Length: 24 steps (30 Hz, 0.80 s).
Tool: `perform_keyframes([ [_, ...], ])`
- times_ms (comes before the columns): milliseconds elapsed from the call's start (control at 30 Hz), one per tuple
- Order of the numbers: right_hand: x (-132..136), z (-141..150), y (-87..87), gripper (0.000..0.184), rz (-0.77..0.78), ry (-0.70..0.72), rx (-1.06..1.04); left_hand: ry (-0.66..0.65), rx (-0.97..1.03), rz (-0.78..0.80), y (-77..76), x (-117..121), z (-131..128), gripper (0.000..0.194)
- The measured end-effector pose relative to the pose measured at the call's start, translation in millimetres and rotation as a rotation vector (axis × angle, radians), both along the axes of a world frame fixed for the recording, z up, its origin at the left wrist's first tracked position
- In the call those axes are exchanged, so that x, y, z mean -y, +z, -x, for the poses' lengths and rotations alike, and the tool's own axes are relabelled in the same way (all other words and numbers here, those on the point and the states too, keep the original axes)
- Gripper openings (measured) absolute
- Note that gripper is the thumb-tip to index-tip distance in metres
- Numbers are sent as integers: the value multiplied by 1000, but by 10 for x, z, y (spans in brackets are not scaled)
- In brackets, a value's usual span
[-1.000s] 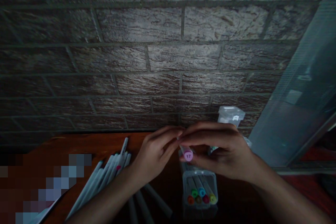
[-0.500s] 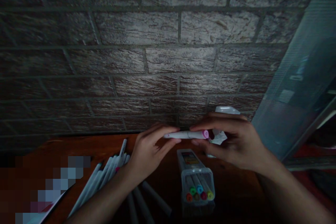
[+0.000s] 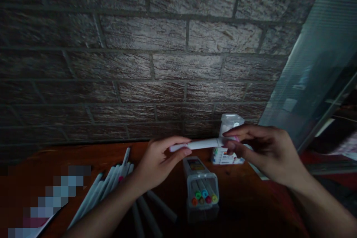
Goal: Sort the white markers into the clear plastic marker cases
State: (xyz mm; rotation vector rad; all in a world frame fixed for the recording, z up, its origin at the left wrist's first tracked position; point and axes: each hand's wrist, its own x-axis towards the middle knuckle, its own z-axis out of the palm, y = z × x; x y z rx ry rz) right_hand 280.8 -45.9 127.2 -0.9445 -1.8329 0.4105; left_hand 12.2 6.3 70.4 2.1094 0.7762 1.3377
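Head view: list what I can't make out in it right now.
All in the head view:
- Held marker: its pink end is partly covered by the fingers of the right hand; any number there can't be read.
- Loose markers: the left forearm hides parts, so no sure count.
- Marker case: label too small and dark to read.
- Clear box: print too blurred to read.
- Lower left corner: blurred by pixelation.

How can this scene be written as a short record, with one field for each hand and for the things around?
Left hand: pinches one end of the white marker
Right hand: holds its other end
Clear case: on the table, coloured marker ends showing
Loose markers: on the table, left of the case
Printed container: partly hidden by marker and right hand
Background: brick wall
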Motion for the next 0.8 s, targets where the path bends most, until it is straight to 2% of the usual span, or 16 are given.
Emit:
perform_keyframes([
  [67, -13, 21, -29, 23, 209, 74, -187, -88, -30, 145, 19, 35, -37, 16],
  [133, -40, 48, -63, 34, 390, 137, -349, -158, -63, 239, 48, 58, -66, 26],
  [267, -79, 70, -121, 37, 589, 154, -523, -223, -123, 367, 107, 84, -99, 46],
  [367, -81, 49, -157, 37, 652, 148, -567, -242, -124, 430, 122, 96, -103, 45],
  [567, -59, -9, -235, 38, 711, 144, -594, -241, -164, 410, 88, 78, -86, 42],
  [800, 37, -63, -226, 36, 742, 150, -541, -301, -125, 459, 60, 84, -80, 23],
])
